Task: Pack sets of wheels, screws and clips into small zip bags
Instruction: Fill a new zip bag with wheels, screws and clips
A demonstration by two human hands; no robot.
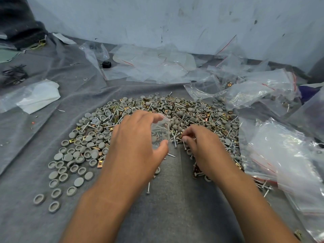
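Both forearms extended forward, bare. Left hand (138, 137) raised, fingers above and thumb below pinching small zip bag (160, 132). Right hand (201, 146) knuckles up, fingertips curled down, pinching something small, item unclear.

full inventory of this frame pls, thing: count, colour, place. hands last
wheels: many, grey, spread over the cloth centre and left
screws: many, silver, mixed into the pile
clips: many, brass-yellow, mixed into the pile
small zip bag: one, clear, held above the pile, some parts inside
filled zip bags: several, clear with red strips, right side
empty bags: a heap, clear, by the wall
black block: one, near the empty bags
cloth: one, grey, underneath everything
left hand: holds the small zip bag
right hand: pinches small parts at the pile
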